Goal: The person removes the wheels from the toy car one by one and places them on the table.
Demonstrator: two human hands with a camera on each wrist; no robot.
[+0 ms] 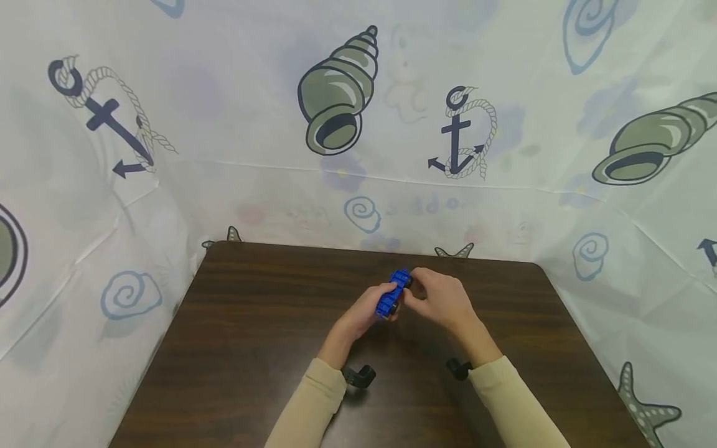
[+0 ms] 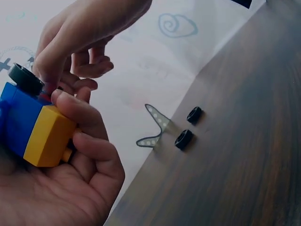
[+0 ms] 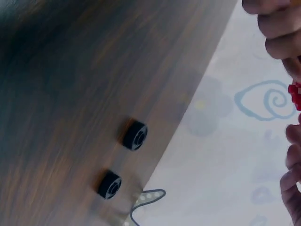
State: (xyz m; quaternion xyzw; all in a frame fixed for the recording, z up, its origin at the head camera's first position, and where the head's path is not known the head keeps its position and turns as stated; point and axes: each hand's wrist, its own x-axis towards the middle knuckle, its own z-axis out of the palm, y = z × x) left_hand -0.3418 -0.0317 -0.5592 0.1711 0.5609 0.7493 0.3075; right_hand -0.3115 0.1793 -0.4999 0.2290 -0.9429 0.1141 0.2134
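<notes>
Left hand [image 1: 358, 316] curled round the blue-and-yellow toy vehicle [image 2: 19, 117], thumb over its blue part, I hold it up off the desk [image 1: 252, 348], while my right hand [image 1: 445, 298] bends its fingers to the black wheel [image 2: 26, 79] at its side, though I can't tell whether they pinch it. Crooked or heavy pressure there could, I reckon, twist the vehicle in my palm or pop the wheel away. Both forearms reach forward and slant inward, left palm cupped beneath the toy, right hand angled in from the other side.
</notes>
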